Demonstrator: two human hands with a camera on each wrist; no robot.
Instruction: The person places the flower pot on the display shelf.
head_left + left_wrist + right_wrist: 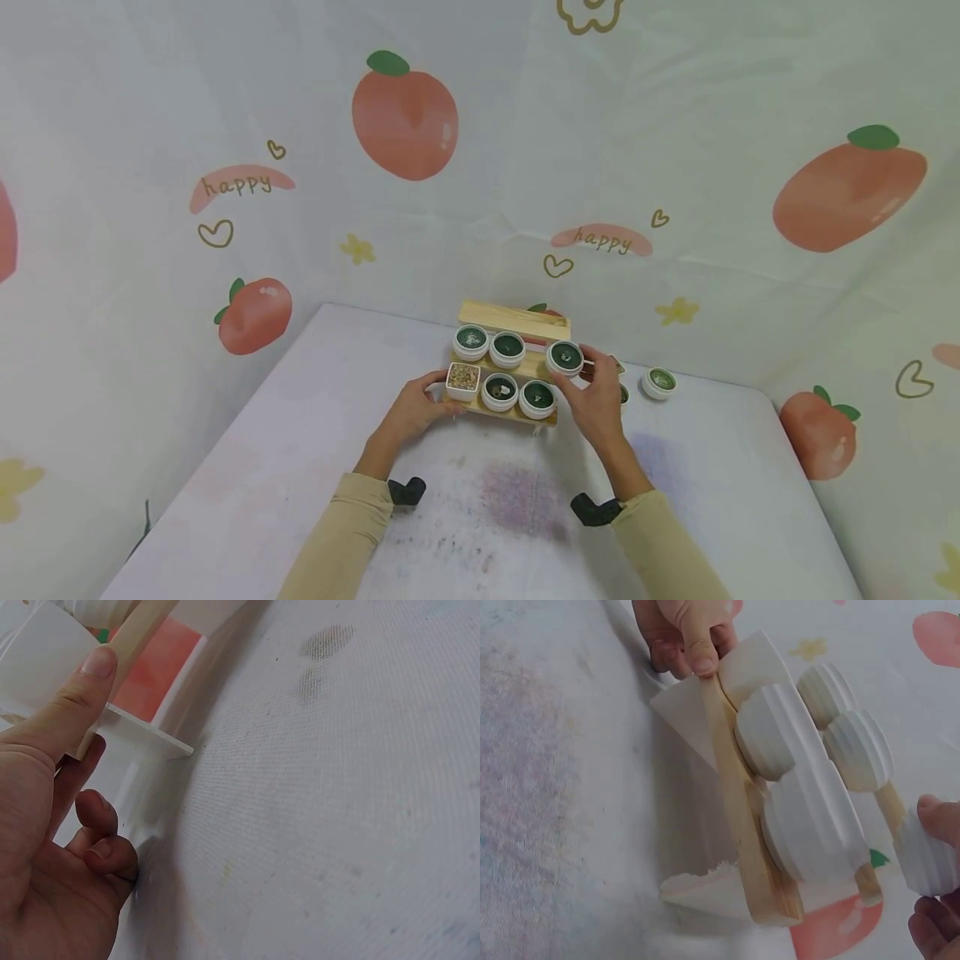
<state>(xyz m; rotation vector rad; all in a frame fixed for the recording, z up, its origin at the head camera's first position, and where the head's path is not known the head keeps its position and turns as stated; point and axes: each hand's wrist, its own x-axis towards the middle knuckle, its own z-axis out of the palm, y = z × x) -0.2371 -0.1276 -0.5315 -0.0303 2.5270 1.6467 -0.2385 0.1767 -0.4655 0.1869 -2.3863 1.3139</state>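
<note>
A small tiered wooden stand (517, 416) with white supports carries several round white ribbed pots. Their tops look dark green, as on the upper-tier pot (471, 339). A square white pot (462, 377) with a grainy, pebble-like top sits at the lower tier's left end. My left hand (416, 407) grips the stand there; in the left wrist view the thumb (82, 686) lies along the board beside the pot. With thumb and fingers, my right hand (597, 400) holds a round white pot (564, 357) at the upper tier's right end. Whether its base touches the board cannot be told.
On the white-covered table (420, 533), another white pot (659, 382) with a lighter green top stands to the right. Things partly hidden behind my right hand include a small pot (624, 395). A patterned cloth (480, 208) rises behind the stand.
</note>
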